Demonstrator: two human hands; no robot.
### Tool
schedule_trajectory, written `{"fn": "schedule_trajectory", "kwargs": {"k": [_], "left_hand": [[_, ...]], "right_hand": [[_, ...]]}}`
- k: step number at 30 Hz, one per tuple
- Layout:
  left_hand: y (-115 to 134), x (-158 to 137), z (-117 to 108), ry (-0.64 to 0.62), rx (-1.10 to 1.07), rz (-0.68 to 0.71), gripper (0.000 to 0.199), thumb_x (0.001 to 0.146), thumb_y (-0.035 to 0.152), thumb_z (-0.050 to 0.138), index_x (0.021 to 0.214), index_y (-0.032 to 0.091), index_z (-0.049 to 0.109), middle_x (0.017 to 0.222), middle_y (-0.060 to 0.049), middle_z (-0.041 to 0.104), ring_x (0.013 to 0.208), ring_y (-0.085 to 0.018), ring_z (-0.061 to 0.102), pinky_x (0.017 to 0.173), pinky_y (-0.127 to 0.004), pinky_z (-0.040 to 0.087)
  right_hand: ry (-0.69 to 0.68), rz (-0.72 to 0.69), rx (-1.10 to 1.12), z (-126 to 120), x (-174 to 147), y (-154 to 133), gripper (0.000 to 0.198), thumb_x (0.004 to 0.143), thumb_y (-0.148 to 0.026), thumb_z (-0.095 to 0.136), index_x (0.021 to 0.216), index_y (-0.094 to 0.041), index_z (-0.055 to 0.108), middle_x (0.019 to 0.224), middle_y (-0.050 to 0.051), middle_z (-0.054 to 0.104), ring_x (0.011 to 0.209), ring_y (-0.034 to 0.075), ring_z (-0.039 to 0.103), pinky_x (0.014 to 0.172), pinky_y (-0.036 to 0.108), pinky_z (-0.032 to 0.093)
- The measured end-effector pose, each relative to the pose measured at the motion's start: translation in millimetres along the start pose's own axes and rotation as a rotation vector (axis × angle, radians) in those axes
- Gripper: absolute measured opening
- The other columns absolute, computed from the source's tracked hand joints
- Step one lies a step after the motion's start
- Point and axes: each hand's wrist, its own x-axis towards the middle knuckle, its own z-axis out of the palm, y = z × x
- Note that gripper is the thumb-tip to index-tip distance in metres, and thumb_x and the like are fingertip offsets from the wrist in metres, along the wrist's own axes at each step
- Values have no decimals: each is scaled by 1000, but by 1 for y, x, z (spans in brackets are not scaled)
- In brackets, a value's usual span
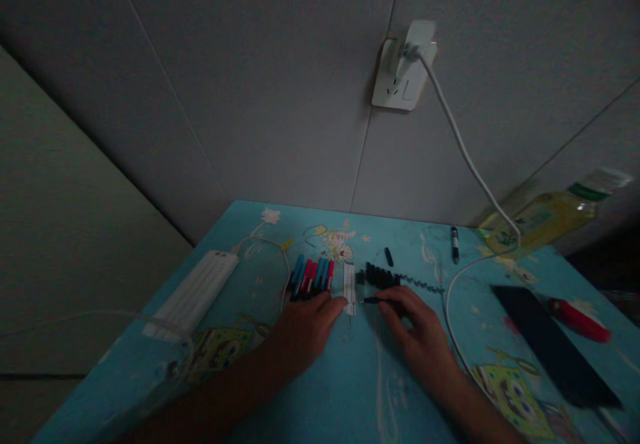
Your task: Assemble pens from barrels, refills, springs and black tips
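A small thin black piece (371, 300), perhaps a pen part, sits pinched between the thumb and fingers of my right hand (411, 321). My left hand (309, 324) rests on the table, thumb and fingers apart. Its thumb tip touches or nearly touches a row of slim white sticks (349, 283) lying side by side. Just above my left fingers is a row of blue and red markers (311, 275) with dark lower ends. Several short black pieces (383, 276), like caps, lie lined up beyond my right fingers. One loose black cap (389, 256) lies farther back.
A black marker (455, 245) lies at the back right, near a bottle of yellow liquid (550, 214). A white cable (463, 144) runs from the wall socket (400, 91) to the table. Right are a dark flat slab (550, 344) and a red object (580, 320); left, a white power strip (195, 294).
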Motion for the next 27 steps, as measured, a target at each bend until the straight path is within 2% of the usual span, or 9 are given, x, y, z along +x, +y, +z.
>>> {"fn": "schedule_trajectory", "kwargs": {"k": [3,7,11,15,19,23,27], "left_hand": [[-1,1,2,12,-17,-43,24,101,19,42,119,24,57,99,-3,67,87,-20,67,77,-31,53],[-4,1,7,23,-61,-56,24,101,19,41,119,22,56,103,-4,68,86,-19,68,76,-30,53],[-4,0,9,25,-36,-51,22,100,19,41,116,22,57,101,-4,68,86,-19,68,79,-31,53],[-1,-1,10,10,-26,-47,24,101,20,41,118,23,58,98,-4,68,83,-18,69,75,-28,53],[-1,0,9,51,-40,-34,24,101,20,42,115,22,60,94,-4,69,83,-18,69,73,-27,54],[-2,1,9,95,-41,-15,25,101,19,42,116,22,61,95,-4,69,82,-18,69,75,-28,54],[-3,0,11,72,-20,-38,25,99,18,44,117,23,60,98,-4,69,81,-18,69,73,-28,54]], "right_hand": [[49,11,-51,-4,2,2,20,96,-31,53,111,-24,66,102,6,66,85,19,62,71,30,52],[29,-40,-148,-12,6,7,24,97,-30,51,115,-24,66,106,7,66,84,19,61,73,31,52],[200,-64,-372,-25,17,22,29,96,-32,53,121,-21,63,104,7,67,79,20,61,73,32,50],[325,-44,-683,-35,37,40,26,96,-31,52,114,-18,66,99,8,70,82,23,63,76,35,48],[252,-46,-965,-35,60,44,27,97,-24,48,112,-16,69,101,13,72,94,27,61,83,38,42],[203,-48,-1021,-32,78,42,24,96,-20,51,107,-16,72,96,15,73,93,28,61,80,38,38],[153,-56,-1026,-28,84,44,18,94,-21,56,97,-18,74,86,13,73,85,26,63,75,35,37]]}}
